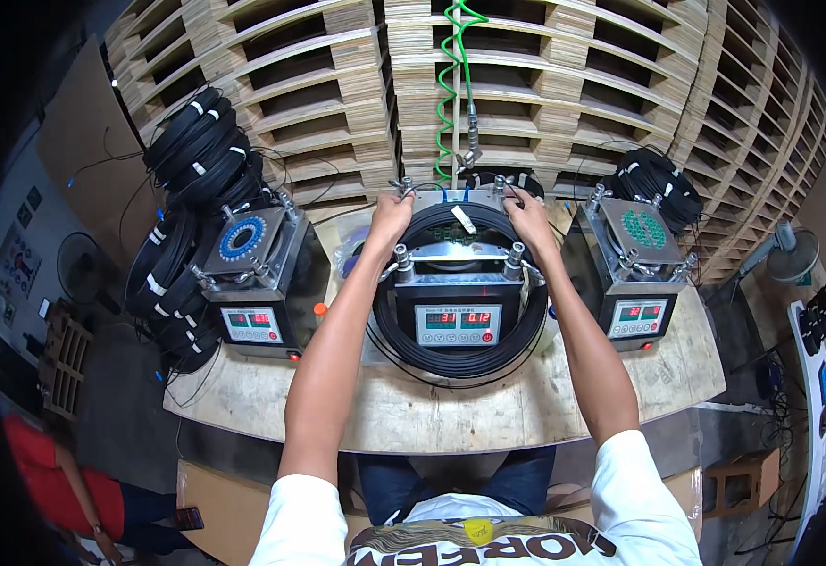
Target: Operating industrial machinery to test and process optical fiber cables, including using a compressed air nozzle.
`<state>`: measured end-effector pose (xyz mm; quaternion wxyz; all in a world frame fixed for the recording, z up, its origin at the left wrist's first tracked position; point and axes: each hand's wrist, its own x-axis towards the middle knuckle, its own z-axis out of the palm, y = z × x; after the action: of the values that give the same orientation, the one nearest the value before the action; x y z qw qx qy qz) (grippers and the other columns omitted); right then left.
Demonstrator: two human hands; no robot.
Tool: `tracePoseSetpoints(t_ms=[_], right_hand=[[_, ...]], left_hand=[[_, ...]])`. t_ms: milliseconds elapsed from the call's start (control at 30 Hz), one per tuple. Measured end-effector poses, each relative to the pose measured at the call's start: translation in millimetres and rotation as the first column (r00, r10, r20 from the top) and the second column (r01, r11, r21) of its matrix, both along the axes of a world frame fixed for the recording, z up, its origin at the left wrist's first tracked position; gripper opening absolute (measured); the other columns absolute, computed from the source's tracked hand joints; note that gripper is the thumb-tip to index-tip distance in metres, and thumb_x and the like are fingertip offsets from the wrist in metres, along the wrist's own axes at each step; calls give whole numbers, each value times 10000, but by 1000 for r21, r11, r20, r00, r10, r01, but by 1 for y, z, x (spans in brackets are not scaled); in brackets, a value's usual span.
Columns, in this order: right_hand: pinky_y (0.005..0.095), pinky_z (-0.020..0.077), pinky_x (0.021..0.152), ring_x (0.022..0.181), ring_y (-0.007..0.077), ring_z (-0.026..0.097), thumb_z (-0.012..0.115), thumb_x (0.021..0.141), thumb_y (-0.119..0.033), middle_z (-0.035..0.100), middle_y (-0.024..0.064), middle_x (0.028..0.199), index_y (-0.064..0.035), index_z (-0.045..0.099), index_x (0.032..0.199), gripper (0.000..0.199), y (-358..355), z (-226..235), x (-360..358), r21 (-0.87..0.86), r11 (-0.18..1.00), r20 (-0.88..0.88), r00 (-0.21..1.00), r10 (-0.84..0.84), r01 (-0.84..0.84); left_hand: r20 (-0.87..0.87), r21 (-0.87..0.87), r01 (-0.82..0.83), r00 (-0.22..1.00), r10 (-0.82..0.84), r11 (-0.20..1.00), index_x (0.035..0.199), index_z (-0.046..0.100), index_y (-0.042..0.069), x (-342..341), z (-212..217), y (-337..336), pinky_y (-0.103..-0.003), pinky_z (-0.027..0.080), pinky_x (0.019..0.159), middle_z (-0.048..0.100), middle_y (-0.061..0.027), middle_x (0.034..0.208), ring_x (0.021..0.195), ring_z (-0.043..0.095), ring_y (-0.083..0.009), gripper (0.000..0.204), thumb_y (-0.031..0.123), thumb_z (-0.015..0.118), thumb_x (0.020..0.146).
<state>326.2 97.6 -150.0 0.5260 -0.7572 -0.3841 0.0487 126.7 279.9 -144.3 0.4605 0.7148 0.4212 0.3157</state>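
Note:
In the middle of the table stands a black machine (457, 283) with a lit red digital display and a metal plate assembly on top. A large coil of black cable (462, 362) loops around it, with a white tie on its far side. At the machine's far left corner, my left hand (391, 219) has its fingers curled at a metal clamp knob (407, 183). My right hand (530, 223) is closed likewise at the far right clamp knob (502, 182). Both arms reach past the machine's sides, and the fingertips are partly hidden.
Similar machines flank mine: one holds a blue ring of fittings (242, 240), the other green fittings (643, 228). Black cable coils (200, 141) pile up at the left, and another coil (658, 189) sits far right. A green spiral hose (446, 104) hangs before wooden pallets (318, 94). A person in red (83, 486) is at lower left.

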Motion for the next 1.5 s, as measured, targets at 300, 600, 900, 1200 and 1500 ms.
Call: tracePoseSetpoints(t_ms=[300,600,900,1200,1500], right_hand=[[334,476,921,1027,254,652,591,879,-223,670,176,1174,-3,606,1260,440,6,-14,10,97,995,-27,1000,2,1],[330,493,885,962,250,667,589,880,-236,700,176,1060,-6,645,1209,405,3,-6,4,21,999,-10,999,-34,34],[325,492,852,931,226,656,563,909,-226,695,152,1038,-24,627,1234,388,8,-15,10,84,996,-11,1000,1,-1],[419,447,1002,1147,413,602,568,873,-299,642,266,1194,-27,605,1255,470,-1,0,-7,13,997,-8,997,-75,75],[414,456,985,1110,406,621,567,885,-265,649,272,1168,-60,568,1312,473,0,-7,1,92,995,33,999,-29,26]], left_hand=[[32,140,-21,999,17,990,1216,531,-52,5,-5,1,-402,461,955,631,-279,1170,1122,610,-391,543,389,635,915],[45,68,46,998,-49,997,1221,538,-52,4,-2,0,-382,444,975,627,-258,1194,1149,599,-353,561,415,617,920],[0,113,-14,1000,15,993,1256,539,-18,2,1,-4,-387,456,953,658,-236,1131,1112,622,-347,561,417,629,913],[30,131,4,1000,-8,991,1255,562,-14,0,-5,3,-382,465,926,677,-218,1090,1079,638,-338,531,394,624,921],[6,97,33,999,-34,995,1274,556,-10,1,4,-7,-383,447,971,653,-246,1175,1147,612,-348,557,415,615,919]])
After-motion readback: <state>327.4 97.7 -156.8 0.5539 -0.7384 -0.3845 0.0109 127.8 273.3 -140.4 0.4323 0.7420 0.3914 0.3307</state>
